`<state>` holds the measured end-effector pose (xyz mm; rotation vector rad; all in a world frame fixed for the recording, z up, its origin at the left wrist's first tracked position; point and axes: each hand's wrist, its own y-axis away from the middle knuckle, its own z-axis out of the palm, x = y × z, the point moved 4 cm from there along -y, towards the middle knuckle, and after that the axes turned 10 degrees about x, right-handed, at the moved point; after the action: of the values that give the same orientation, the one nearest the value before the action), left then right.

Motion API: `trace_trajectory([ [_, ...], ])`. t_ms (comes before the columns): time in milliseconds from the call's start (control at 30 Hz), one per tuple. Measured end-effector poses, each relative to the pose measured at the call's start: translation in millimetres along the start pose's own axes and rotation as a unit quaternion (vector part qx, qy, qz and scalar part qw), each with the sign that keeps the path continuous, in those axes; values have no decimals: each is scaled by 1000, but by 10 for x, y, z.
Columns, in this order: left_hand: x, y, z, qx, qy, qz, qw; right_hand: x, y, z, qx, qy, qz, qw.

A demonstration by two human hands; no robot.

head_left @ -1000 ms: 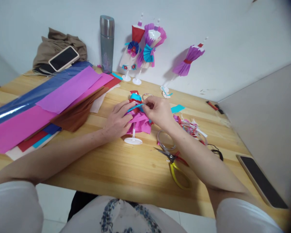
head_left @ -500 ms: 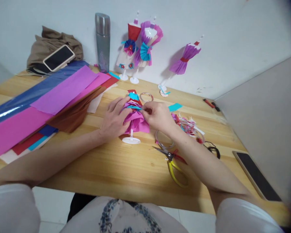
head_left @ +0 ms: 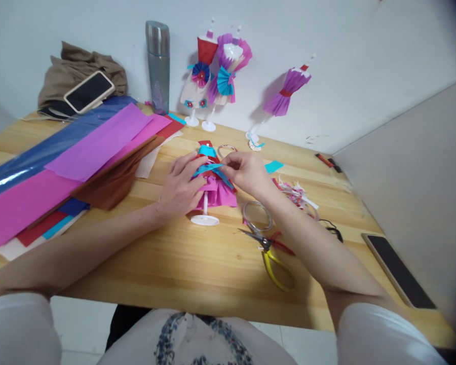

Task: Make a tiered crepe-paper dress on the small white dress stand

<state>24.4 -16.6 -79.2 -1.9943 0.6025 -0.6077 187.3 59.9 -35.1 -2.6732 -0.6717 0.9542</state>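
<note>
A small white dress form (head_left: 205, 219) stands on its round base in front of me, dressed in crumpled pink, red and blue paper. My left hand (head_left: 181, 183) is curled around its left side at the waist, the fingertips partly hidden by the paper. Between the thumb and fingers of my right hand (head_left: 248, 173) is the end of a blue paper strip (head_left: 212, 167), which runs across the waist of the form. Below it spreads the pink paper skirt (head_left: 221, 195). Scissors with yellow and red handles (head_left: 266, 244) lie open below my right wrist.
Three dressed forms (head_left: 200, 76) stand along the wall beside a grey bottle (head_left: 158, 68). Coloured paper sheets (head_left: 99, 142) cover the left side, with a phone (head_left: 89, 92) behind. Wire coils (head_left: 257, 216), paper scraps (head_left: 294, 192) and a second phone (head_left: 400, 271) lie on the right.
My right hand has drawn the blue strip slightly up from the waist, so more of it shows. Its fingers have lifted a little off the dress. My left hand stays on the form.
</note>
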Motion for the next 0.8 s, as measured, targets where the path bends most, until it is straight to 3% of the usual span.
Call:
trace_trajectory([
  [167,13,20,-15,13,19,16,1000,57,-46,-14,9,3,-7,1000],
  [367,-5,-18,-51,57,-10,21,998,-21,62,-8,-25,15,-8,1000],
  [467,-17,-30,-55,67,-17,20,997,-119,153,-64,17,12,-58,998],
  [633,-61,-40,-39,57,-8,-8,998,-371,318,-56,32,-39,-229,972],
  [800,-101,-77,-63,33,13,-58,998,-351,284,134,31,25,-229,973],
])
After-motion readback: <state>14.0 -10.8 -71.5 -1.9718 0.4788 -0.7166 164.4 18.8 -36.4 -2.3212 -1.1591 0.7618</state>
